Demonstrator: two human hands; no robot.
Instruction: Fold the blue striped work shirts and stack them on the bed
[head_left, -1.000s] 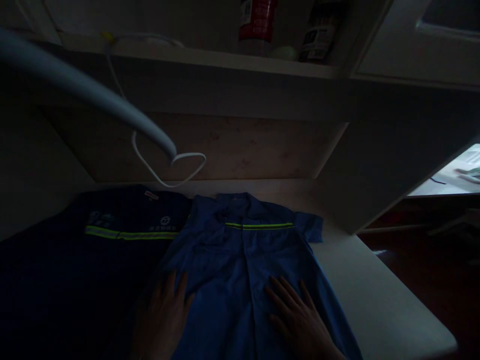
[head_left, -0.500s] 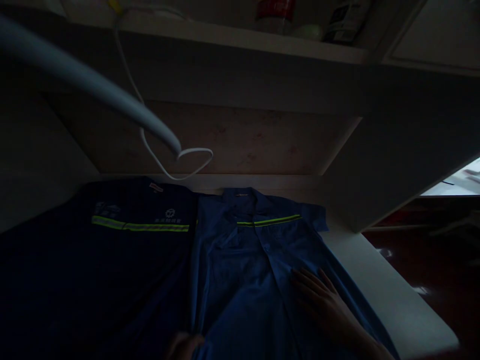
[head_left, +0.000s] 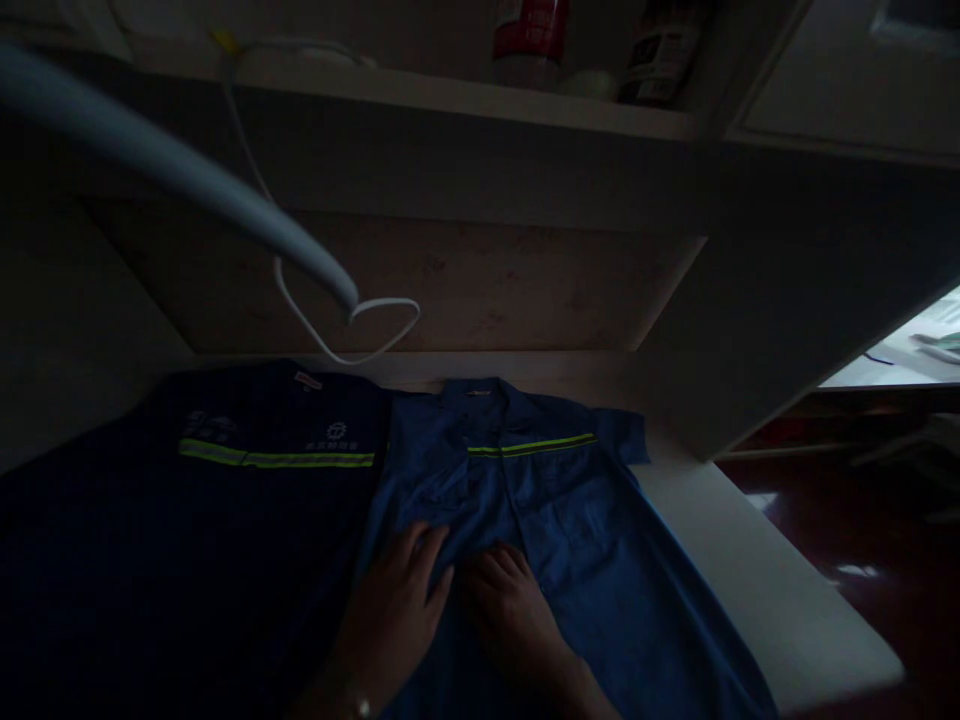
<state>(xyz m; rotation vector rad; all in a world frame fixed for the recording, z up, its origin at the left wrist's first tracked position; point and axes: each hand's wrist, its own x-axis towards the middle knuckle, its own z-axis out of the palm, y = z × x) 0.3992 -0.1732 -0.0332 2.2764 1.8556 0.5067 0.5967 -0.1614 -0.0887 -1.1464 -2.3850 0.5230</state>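
A blue short-sleeved work shirt (head_left: 585,520) with a yellow-green reflective stripe lies front up on the white surface, its collar toward the back wall. My left hand (head_left: 401,600) rests on the shirt's left front part, fingers apart and holding nothing. Close beside it, my right hand (head_left: 514,605) lies on the cloth near the button front. Its fingers are side by side and slightly bent, with no cloth visibly gripped. To the left is a darker navy work shirt (head_left: 247,530), spread out, with a reflective stripe and white printing on its chest.
A pale tube-like arm (head_left: 195,180) reaches in from the upper left, and a white cable (head_left: 300,310) loops around its end. Above, a shelf (head_left: 420,100) holds a red-labelled bottle (head_left: 529,35) and a dark bottle (head_left: 660,55). The white surface (head_left: 765,570) ends at the right.
My left hand has come up from the bottom edge, off the shirt's side, onto its front. My right hand has slid left from the right front panel to the middle.
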